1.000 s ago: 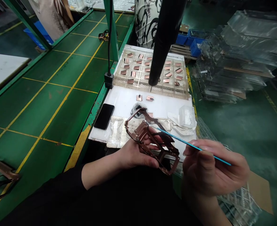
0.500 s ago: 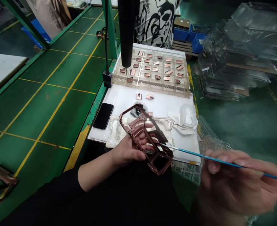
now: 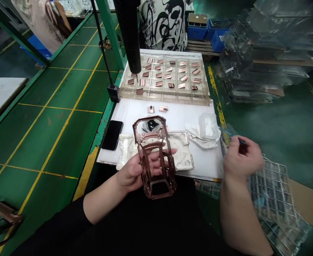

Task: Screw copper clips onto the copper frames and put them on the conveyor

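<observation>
My left hand (image 3: pixel 135 172) grips a copper-brown frame (image 3: pixel 160 144) by its left side, fingers showing through its openings. The frame stands nearly upright over the near edge of the white work board (image 3: pixel 132 109). To the right, my right hand (image 3: pixel 243 156) is closed on a thin blue stick (image 3: pixel 227 132), beyond the board's right edge. Behind the frame lie a pale moulded holder (image 3: pixel 185 149) and a small plastic bag (image 3: pixel 147 125) with black pieces. Farther back are two small copper parts, one (image 3: pixel 151 109) left of the other (image 3: pixel 163 108).
A clear compartment tray (image 3: pixel 164 94) holds several copper pieces. A black tool (image 3: pixel 129 42) hangs over it. A phone (image 3: pixel 112 135) lies left; a clear box (image 3: pixel 207 125) sits on white cloth (image 3: pixel 199 137). A person in a patterned shirt (image 3: pixel 164 25) stands behind.
The copper-brown frame has turned more upright and face-on in my left hand. My right hand has moved up and away from it with the blue stick, whose tip has left the frame.
</observation>
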The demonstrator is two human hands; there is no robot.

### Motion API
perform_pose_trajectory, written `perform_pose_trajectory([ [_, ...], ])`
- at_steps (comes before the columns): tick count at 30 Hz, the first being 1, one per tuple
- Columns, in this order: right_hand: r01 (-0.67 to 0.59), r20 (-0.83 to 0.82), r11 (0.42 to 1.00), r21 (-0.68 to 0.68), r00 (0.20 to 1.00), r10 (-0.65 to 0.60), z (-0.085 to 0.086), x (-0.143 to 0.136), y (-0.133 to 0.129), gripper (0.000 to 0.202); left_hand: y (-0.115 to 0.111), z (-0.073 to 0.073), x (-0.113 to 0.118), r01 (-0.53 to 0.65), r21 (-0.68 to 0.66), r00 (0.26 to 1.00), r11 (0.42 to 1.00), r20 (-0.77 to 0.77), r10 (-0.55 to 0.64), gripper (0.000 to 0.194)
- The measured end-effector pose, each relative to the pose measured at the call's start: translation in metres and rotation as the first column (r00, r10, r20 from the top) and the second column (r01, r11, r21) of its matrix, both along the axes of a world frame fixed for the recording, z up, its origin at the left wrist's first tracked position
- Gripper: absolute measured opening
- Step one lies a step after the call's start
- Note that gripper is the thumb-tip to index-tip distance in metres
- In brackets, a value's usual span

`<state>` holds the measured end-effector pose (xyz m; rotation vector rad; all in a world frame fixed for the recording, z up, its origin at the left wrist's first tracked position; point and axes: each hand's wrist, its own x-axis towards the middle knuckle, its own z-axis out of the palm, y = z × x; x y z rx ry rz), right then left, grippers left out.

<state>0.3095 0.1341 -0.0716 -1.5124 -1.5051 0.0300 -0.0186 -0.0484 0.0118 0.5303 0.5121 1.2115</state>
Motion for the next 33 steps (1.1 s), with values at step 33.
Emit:
perform_pose_trajectory([
  [33, -0.245, -0.211, 0.959, -0.146, 0.954, 0.212, -0.016, 0.001, -0.026, 0.070, 0.014, 0.017, -0.013, -0.238, -0.397, 0.871, 0.886, -0.491, 0.014, 0.065],
])
